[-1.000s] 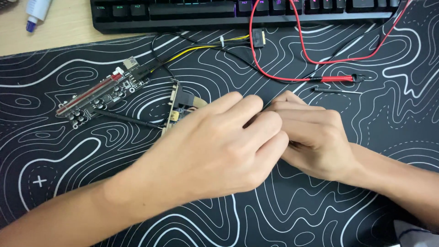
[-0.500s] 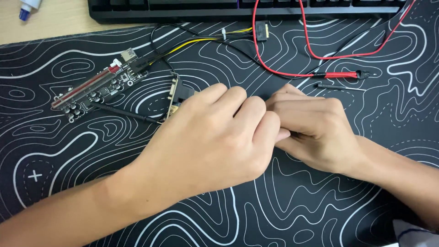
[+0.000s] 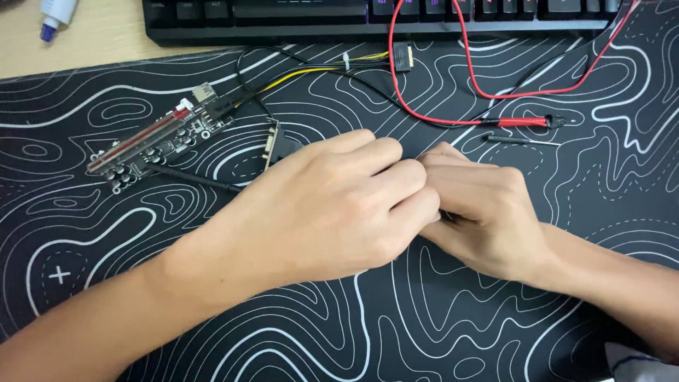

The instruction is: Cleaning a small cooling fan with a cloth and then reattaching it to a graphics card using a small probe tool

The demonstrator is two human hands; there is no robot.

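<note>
My left hand (image 3: pixel 332 205) lies palm down on the black patterned desk mat (image 3: pixel 212 311), fingers curled, covering most of a small adapter board (image 3: pixel 274 145) whose gold-edged end peeks out by the thumb. My right hand (image 3: pixel 481 212) is curled knuckles up, and its fingertips meet the left hand's fingertips at mid-mat. Whatever sits between the fingers is hidden. A thin black cable (image 3: pixel 191 178) runs from the left under my left hand.
A long riser circuit board (image 3: pixel 152 145) with a red slot lies at the left, with yellow and black wires (image 3: pixel 311 71) leading to a black connector (image 3: pixel 402 53). A red test lead and probe (image 3: pixel 520 122) and a black probe (image 3: pixel 520 141) lie at the right. A keyboard (image 3: pixel 368 18) sits at the back, a small tube (image 3: pixel 55 15) at the top left.
Both hands stay pressed together in the same spot. The view has shifted slightly, so the keyboard and the boards sit a little higher in the frame.
</note>
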